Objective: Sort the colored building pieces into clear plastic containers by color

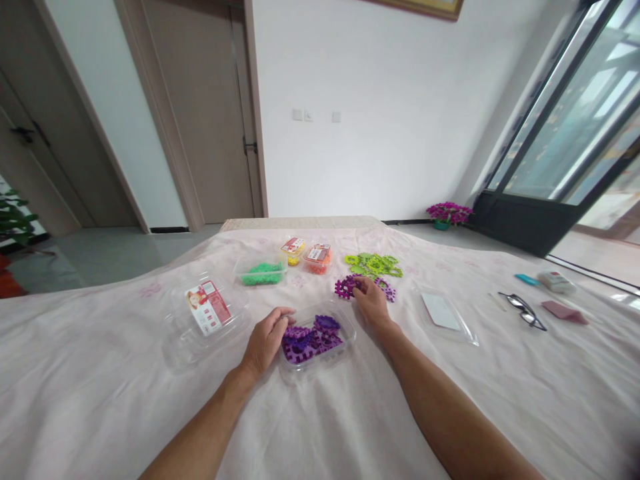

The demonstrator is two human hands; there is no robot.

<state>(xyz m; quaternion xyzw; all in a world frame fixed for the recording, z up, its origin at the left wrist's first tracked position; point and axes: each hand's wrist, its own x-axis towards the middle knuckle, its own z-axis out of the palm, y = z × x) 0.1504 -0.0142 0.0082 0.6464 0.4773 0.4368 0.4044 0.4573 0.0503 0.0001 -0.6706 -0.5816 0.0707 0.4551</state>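
A clear plastic container point(349, 337) stands in front of me with purple toothed plastic pieces point(313, 347) inside. My left hand point(266, 339) grips its left rim, thumb and fingers bent over the edge. Beyond the container's far right corner, my right hand point(373, 301) pinches a purple toothed piece point(345, 287) lying by the others. Another purple piece point(387, 290) shows to the right of those fingers. The fingertips partly cover what they hold.
Green flower-like pieces point(373, 264) lie behind. Containers of green pieces point(263, 273), yellow pieces point(293, 252) and orange pieces point(318, 259) stand farther back. A labelled clear lid point(175, 333) is on the left; another clear lid point(467, 327), glasses point(523, 310) and a cloth point(565, 312) are right.
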